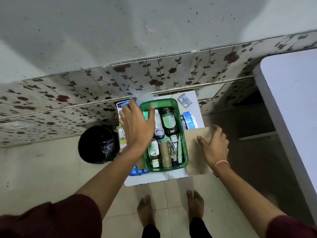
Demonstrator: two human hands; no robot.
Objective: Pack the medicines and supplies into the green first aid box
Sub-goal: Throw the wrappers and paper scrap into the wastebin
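our left hand (pixel 135 124) is spread wide and holds nothing, its fingertips reaching over the green first aid box (pixel 183 134) at its 10 o'clock corner. the white carton (pixel 121 107) lies just beyond, at 11 o'clock from that hand, so the left is nearer to it. our right hand (pixel 214 146) rests open and flat on the surface (pixel 197 162) at the box's 3 o'clock. the box's long axis runs 12 to 6.

I see a small white tabletop (pixel 171 176) carrying the green box (pixel 186 152), blister packs (pixel 185 100), blue cartons (pixel 189 119) and brown paper (pixel 199 152).
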